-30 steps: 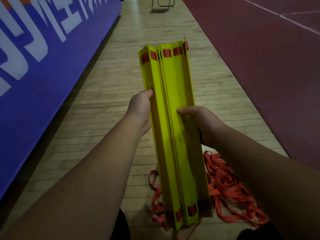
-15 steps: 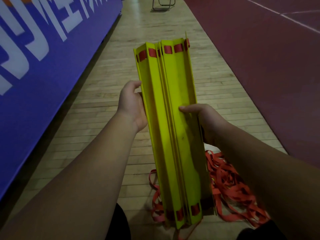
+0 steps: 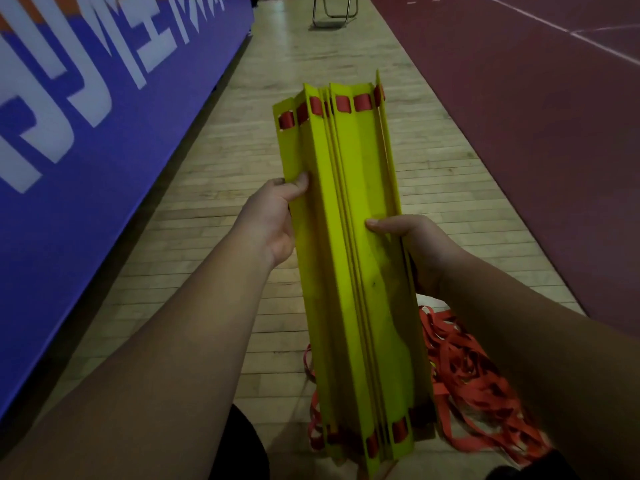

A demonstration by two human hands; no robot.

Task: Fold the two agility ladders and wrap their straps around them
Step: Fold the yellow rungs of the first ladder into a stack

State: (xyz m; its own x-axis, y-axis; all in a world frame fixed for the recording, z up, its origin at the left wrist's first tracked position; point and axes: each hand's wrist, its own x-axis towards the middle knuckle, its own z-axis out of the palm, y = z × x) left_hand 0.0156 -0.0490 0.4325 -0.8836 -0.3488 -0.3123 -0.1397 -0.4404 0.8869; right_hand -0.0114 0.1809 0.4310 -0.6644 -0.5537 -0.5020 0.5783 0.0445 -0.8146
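Observation:
A stack of yellow agility ladder rungs is held lengthwise in front of me, pointing away, with red strap loops threaded through both ends. My left hand grips the stack's left edge, thumb on the outermost rung. My right hand grips the right side, thumb pressed on top of the rungs. A loose tangle of red straps hangs from the near end and lies piled on the floor under my right forearm.
I am over a strip of wooden floor. A blue padded barrier with white lettering runs along the left. Dark red court surface lies to the right. Metal chair legs stand far ahead.
My left hand has slid along the stack's left edge and its thumb now presses the outermost rung, which has fanned slightly to the left. The right hand stays put.

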